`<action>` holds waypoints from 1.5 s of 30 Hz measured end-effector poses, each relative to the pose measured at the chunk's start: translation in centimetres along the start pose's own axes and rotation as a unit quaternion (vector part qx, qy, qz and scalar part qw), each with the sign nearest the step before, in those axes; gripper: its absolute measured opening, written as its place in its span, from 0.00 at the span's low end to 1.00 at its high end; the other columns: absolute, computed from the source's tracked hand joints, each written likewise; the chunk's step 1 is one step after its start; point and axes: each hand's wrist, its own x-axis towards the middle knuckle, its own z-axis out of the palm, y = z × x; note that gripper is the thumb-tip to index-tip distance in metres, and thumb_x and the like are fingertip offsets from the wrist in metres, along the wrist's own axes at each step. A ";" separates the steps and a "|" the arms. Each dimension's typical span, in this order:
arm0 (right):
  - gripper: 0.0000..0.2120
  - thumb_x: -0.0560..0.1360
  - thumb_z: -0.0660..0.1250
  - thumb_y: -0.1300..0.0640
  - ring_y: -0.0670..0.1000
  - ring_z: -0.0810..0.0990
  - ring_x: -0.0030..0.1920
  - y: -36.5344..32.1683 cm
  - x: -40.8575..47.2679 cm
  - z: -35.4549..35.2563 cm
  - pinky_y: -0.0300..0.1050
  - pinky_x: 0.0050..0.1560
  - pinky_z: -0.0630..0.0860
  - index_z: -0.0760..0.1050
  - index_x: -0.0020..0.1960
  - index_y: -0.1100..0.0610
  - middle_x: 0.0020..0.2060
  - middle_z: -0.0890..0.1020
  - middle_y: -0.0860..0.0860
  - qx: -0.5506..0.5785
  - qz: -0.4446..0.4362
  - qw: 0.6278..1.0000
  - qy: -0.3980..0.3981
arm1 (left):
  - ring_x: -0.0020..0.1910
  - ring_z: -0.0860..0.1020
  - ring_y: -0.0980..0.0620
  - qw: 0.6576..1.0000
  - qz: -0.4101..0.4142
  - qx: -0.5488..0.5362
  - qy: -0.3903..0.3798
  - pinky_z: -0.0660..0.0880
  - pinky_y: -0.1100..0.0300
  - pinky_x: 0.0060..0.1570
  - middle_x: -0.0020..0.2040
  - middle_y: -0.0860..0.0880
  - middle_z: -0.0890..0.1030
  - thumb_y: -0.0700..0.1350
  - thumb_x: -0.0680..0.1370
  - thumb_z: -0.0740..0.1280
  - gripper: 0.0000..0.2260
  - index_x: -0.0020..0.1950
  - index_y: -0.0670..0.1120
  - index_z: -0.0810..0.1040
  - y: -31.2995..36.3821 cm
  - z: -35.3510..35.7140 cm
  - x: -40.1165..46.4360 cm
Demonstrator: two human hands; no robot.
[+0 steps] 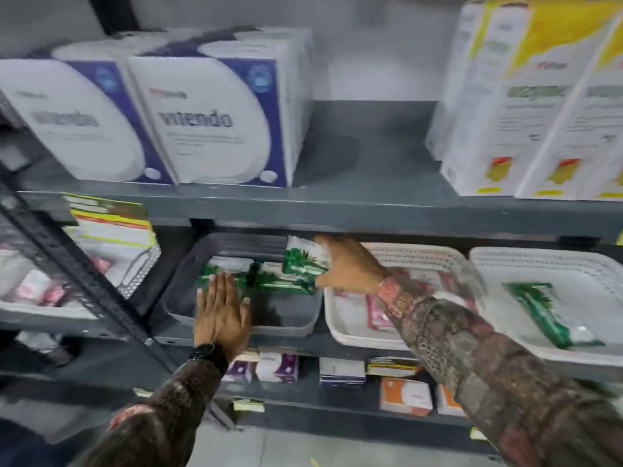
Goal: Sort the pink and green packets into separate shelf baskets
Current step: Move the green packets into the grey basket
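Observation:
A grey basket (pixel 286 326) on the middle shelf holds several green packets (pixel 279 284). My right hand (pixel 350 264) grips one green-and-white packet (pixel 301 259) above that basket's right side. My left hand (pixel 222 315) lies flat over the basket's front left, fingers spread, holding nothing. To the right, a white basket (pixel 340 326) holds pink packets (pixel 379 313), partly hidden by my right sleeve. A second white basket (pixel 580 264) at the far right holds one green packet (pixel 542 315).
Large white and purple boxes (pixel 209 119) and white and yellow boxes (pixel 526 106) stand on the upper shelf. A tray with pink packets (pixel 37 291) sits at the far left behind a slanted metal strut (pixel 84 264). Small boxes (pixel 404 396) fill the lower shelf.

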 end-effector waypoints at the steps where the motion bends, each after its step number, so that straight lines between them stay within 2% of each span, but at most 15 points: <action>1: 0.39 0.61 0.76 0.45 0.58 0.82 0.62 -2.3 1.3 1.4 0.47 0.61 0.79 0.74 0.71 0.50 0.64 0.82 0.54 -0.008 -0.009 1.000 -0.001 | 0.84 0.51 0.43 1.000 -0.008 0.006 0.007 0.43 0.44 0.82 0.84 0.39 0.55 0.59 0.80 0.41 0.36 0.83 0.37 0.53 -1.9 -0.3 0.3; 5: 0.39 0.62 0.76 0.41 0.61 0.78 0.65 -8.4 5.9 6.9 0.55 0.64 0.77 0.74 0.69 0.54 0.67 0.78 0.56 -0.055 -0.033 0.998 -0.026 | 0.81 0.60 0.37 1.000 -0.003 0.015 0.015 0.51 0.40 0.79 0.81 0.35 0.62 0.55 0.81 0.48 0.34 0.80 0.34 0.60 -6.1 -0.4 0.8; 8: 0.37 0.68 0.78 0.48 0.63 0.72 0.68 -11.4 8.1 10.2 0.57 0.67 0.75 0.70 0.72 0.57 0.71 0.71 0.58 -0.089 -0.036 0.994 -0.058 | 0.81 0.62 0.37 0.999 0.016 0.026 0.025 0.51 0.41 0.79 0.80 0.35 0.64 0.53 0.81 0.50 0.32 0.80 0.34 0.62 -6.7 0.1 0.8; 12: 0.33 0.70 0.75 0.57 0.64 0.72 0.69 -12.8 9.0 13.4 0.59 0.68 0.74 0.69 0.73 0.58 0.69 0.71 0.59 -0.153 -0.045 0.985 -0.066 | 0.82 0.59 0.39 0.999 0.019 0.018 0.040 0.51 0.41 0.80 0.82 0.37 0.62 0.52 0.81 0.51 0.31 0.81 0.35 0.60 -6.8 0.4 0.9; 14: 0.37 0.71 0.76 0.54 0.64 0.70 0.70 -12.9 9.0 14.0 0.59 0.71 0.70 0.65 0.76 0.58 0.69 0.71 0.59 -0.171 -0.057 0.982 -0.062 | 0.83 0.56 0.41 0.999 0.015 0.015 0.040 0.50 0.41 0.81 0.83 0.38 0.59 0.52 0.82 0.50 0.32 0.82 0.36 0.58 -6.8 0.4 0.8; 18: 0.53 0.67 0.78 0.37 0.62 0.68 0.71 -11.5 8.0 12.8 0.59 0.72 0.68 0.57 0.81 0.57 0.73 0.69 0.58 -0.140 -0.073 0.986 -0.062 | 0.84 0.55 0.42 0.999 -0.001 0.023 0.029 0.51 0.41 0.81 0.83 0.39 0.58 0.53 0.81 0.48 0.32 0.82 0.37 0.57 -6.6 0.2 0.9; 22: 0.47 0.73 0.71 0.34 0.63 0.70 0.72 -6.9 5.2 8.8 0.59 0.73 0.67 0.58 0.81 0.56 0.74 0.70 0.59 -0.118 -0.057 0.991 0.007 | 0.84 0.52 0.43 0.999 -0.016 0.019 0.021 0.47 0.41 0.82 0.84 0.39 0.57 0.56 0.80 0.46 0.34 0.83 0.38 0.55 -5.7 -0.5 0.8; 25: 0.42 0.75 0.70 0.38 0.62 0.71 0.71 -1.5 2.2 4.9 0.56 0.72 0.68 0.60 0.81 0.55 0.74 0.71 0.59 -0.113 -0.003 0.992 0.054 | 0.84 0.51 0.43 1.000 0.008 0.013 0.016 0.45 0.41 0.82 0.84 0.39 0.55 0.55 0.79 0.45 0.36 0.83 0.37 0.53 -1.8 -1.0 1.1; 29: 0.40 0.75 0.72 0.42 0.63 0.69 0.74 7.0 -3.2 -0.3 0.55 0.75 0.65 0.61 0.80 0.55 0.75 0.71 0.60 -0.108 0.087 0.987 0.081 | 0.83 0.56 0.39 0.997 0.071 -0.021 0.003 0.47 0.41 0.82 0.83 0.36 0.58 0.55 0.79 0.47 0.35 0.82 0.36 0.57 8.9 0.0 0.7; 32: 0.38 0.74 0.73 0.43 0.65 0.71 0.72 13.0 -8.1 -3.7 0.58 0.72 0.70 0.64 0.78 0.56 0.72 0.73 0.61 -0.100 0.145 0.979 0.101 | 0.83 0.55 0.39 0.990 0.135 -0.033 -0.029 0.45 0.44 0.82 0.83 0.38 0.56 0.55 0.80 0.47 0.34 0.82 0.36 0.57 17.1 1.9 -0.7; 35: 0.35 0.74 0.73 0.47 0.65 0.73 0.69 19.1 -13.3 -6.2 0.59 0.67 0.74 0.66 0.77 0.56 0.71 0.74 0.61 -0.098 0.205 0.965 0.130 | 0.81 0.61 0.37 0.979 0.196 -0.033 -0.044 0.49 0.43 0.80 0.81 0.37 0.62 0.54 0.80 0.49 0.33 0.80 0.35 0.62 24.1 4.1 -2.4; 36: 0.34 0.75 0.72 0.47 0.66 0.73 0.68 20.8 -14.9 -6.9 0.59 0.66 0.74 0.66 0.77 0.56 0.70 0.74 0.61 -0.103 0.232 0.959 0.126 | 0.81 0.61 0.37 0.977 0.204 -0.035 -0.059 0.48 0.44 0.80 0.81 0.37 0.62 0.55 0.80 0.49 0.34 0.80 0.35 0.62 25.8 4.6 -3.0; 40: 0.33 0.78 0.67 0.45 0.67 0.71 0.68 27.3 -19.8 -8.4 0.61 0.65 0.75 0.64 0.77 0.57 0.68 0.72 0.63 -0.078 0.352 0.929 0.086 | 0.84 0.48 0.43 0.973 0.212 -0.014 -0.091 0.45 0.44 0.83 0.84 0.40 0.52 0.59 0.80 0.38 0.37 0.83 0.38 0.53 29.1 6.4 -4.5; 43: 0.40 0.73 0.73 0.42 0.67 0.69 0.70 31.3 -22.4 -9.1 0.60 0.67 0.73 0.62 0.77 0.57 0.70 0.69 0.63 -0.003 0.437 0.900 0.001 | 0.84 0.42 0.46 0.975 0.198 0.009 -0.097 0.40 0.47 0.82 0.84 0.43 0.43 0.63 0.79 0.33 0.38 0.83 0.42 0.43 29.3 7.0 -4.1; 45: 0.45 0.67 0.77 0.41 0.64 0.72 0.68 33.0 -23.5 -8.9 0.57 0.67 0.74 0.64 0.77 0.55 0.68 0.71 0.61 0.037 0.459 0.886 -0.047 | 0.84 0.40 0.47 0.976 0.194 0.021 -0.099 0.38 0.48 0.82 0.84 0.44 0.41 0.63 0.79 0.32 0.37 0.83 0.43 0.40 29.3 7.2 -3.9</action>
